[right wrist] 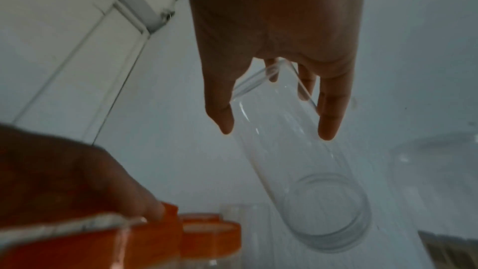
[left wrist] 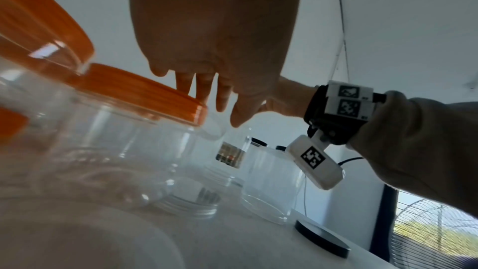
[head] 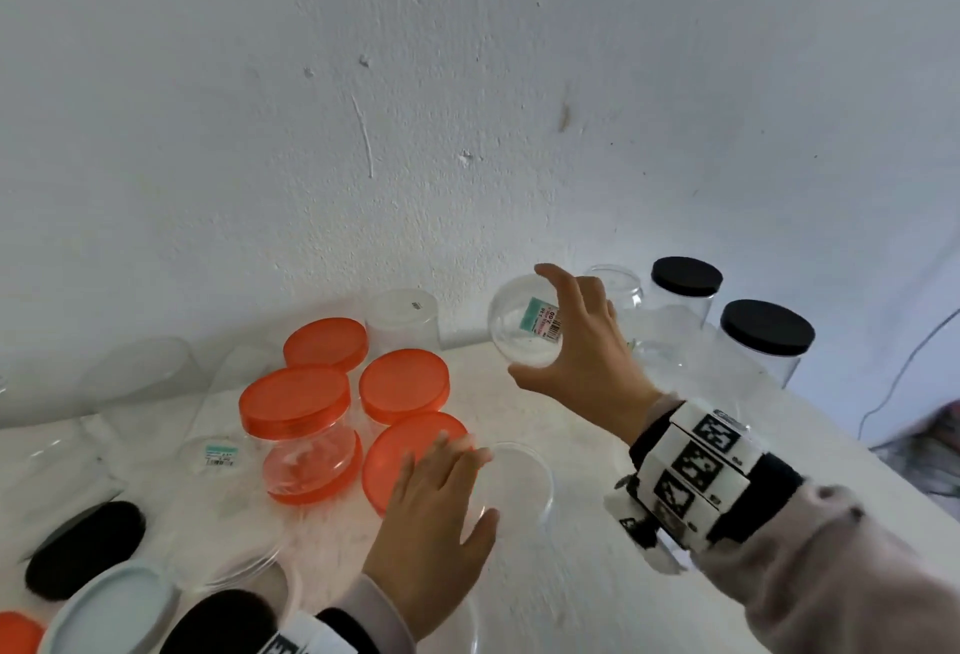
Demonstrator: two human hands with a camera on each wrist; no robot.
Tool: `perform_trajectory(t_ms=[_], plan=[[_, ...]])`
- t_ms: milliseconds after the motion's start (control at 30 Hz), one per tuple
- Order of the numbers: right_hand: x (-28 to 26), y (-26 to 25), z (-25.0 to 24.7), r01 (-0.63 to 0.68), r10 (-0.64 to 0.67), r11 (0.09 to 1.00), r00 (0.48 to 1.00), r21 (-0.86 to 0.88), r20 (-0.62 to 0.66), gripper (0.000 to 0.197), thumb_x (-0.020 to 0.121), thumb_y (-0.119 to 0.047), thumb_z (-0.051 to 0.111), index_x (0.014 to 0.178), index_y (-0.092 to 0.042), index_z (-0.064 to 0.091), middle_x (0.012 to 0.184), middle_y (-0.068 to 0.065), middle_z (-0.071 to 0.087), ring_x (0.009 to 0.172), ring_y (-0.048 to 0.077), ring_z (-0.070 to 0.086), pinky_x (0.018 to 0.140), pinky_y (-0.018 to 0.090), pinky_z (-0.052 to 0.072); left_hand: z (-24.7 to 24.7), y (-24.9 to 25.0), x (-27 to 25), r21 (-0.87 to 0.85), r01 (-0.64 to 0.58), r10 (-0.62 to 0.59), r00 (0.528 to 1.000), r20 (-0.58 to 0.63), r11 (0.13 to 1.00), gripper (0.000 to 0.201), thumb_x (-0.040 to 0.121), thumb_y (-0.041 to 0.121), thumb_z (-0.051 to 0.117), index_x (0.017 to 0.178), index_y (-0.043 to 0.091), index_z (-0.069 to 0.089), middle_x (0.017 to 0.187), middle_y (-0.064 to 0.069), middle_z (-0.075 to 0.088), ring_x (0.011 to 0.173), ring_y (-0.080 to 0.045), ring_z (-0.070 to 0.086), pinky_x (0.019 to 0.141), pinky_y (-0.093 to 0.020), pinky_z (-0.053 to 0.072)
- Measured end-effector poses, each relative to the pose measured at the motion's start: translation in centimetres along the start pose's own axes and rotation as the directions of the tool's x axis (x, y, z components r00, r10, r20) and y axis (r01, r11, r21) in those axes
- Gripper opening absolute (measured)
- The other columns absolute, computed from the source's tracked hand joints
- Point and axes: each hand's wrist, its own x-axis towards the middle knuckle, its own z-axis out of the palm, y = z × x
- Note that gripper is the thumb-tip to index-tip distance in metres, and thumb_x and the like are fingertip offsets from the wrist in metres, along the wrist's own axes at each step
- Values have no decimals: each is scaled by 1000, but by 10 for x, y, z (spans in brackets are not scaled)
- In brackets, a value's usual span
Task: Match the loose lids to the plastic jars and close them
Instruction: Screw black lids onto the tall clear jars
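My right hand point(head: 571, 341) grips a clear plastic jar point(head: 524, 326) and holds it tilted above the table, its labelled bottom facing me. In the right wrist view the thumb and fingers of that right hand point(right wrist: 276, 130) straddle the clear jar point(right wrist: 323, 212). My left hand point(head: 447, 482) is flat with straight fingers, lying over an orange lid point(head: 410, 451) and the edge of a loose clear lid point(head: 524, 482). The left wrist view shows the left hand point(left wrist: 207, 93) with fingertips beside an orange lid point(left wrist: 145, 93).
Three orange-lidded jars point(head: 293, 404) cluster left of centre. Two black-lidded jars point(head: 766, 326) and open clear jars point(head: 402, 315) stand by the wall. Black lids point(head: 85, 549), a pale blue lid point(head: 114, 612) and a clear lid point(head: 234, 549) lie front left. The table edge point(head: 857, 451) runs along the right.
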Motion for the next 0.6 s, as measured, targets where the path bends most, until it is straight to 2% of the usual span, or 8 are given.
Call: perform_trajectory(t_ms=[67,167,267,300,367,400,500,600], plan=[[-16,1,-27,-24,31,996,997,91,-71,94,62,-31,83,138,-32,28,120,-8,34,110,16,40,88,26,40,7,18,1,-40,-93,93,996,5,995,47,96,37,42,140,37,26,151,22,16,145,-2,-6,112,-21,-16],[-41,6,-70,-81,120,966,981,244,-150,90,59,-36,84,131,-38,31,121,-12,42,110,6,46,85,19,41,21,45,8,-91,-223,227,973,41,971,45,96,35,41,140,35,30,151,20,18,144,0,-4,114,-18,-10],[-69,17,-108,-110,203,894,964,434,-173,80,58,-33,86,120,-43,37,125,-15,51,114,8,53,88,29,49,39,76,17,-171,-302,321,942,98,938,45,95,32,42,139,30,35,149,17,25,142,3,3,110,-10,-6],[-80,21,-121,-107,222,865,958,490,-183,78,58,-30,86,118,-45,39,122,-14,56,113,10,56,84,31,52,47,88,20,-202,-315,344,930,129,927,44,95,31,43,139,28,36,148,15,27,142,2,5,108,-7,-5],[-98,27,-140,-102,254,817,947,567,-196,77,57,-24,83,114,-55,41,107,-20,63,103,6,62,72,22,54,61,106,27,-260,-319,373,907,195,911,44,96,29,44,139,25,37,147,11,30,142,0,9,105,-4,1],[-108,31,-149,-114,278,797,941,593,-192,80,57,-22,83,114,-58,41,103,-20,64,98,5,64,70,20,53,69,116,31,-274,-314,379,897,228,909,45,96,28,44,140,23,36,148,9,29,142,-2,12,106,-6,7],[-135,44,-166,-179,371,741,913,648,-171,91,49,-23,93,120,-54,45,113,-1,59,99,13,65,78,27,52,91,143,44,-263,-279,356,880,314,923,49,96,29,46,142,21,33,149,4,28,139,-10,24,110,-20,22],[-161,55,-172,-217,482,656,857,723,-181,84,48,-26,83,122,-43,45,117,11,56,105,23,63,79,28,51,108,165,57,-221,-267,333,871,362,938,56,94,31,48,145,18,29,149,1,29,137,-15,28,111,-25,27]])
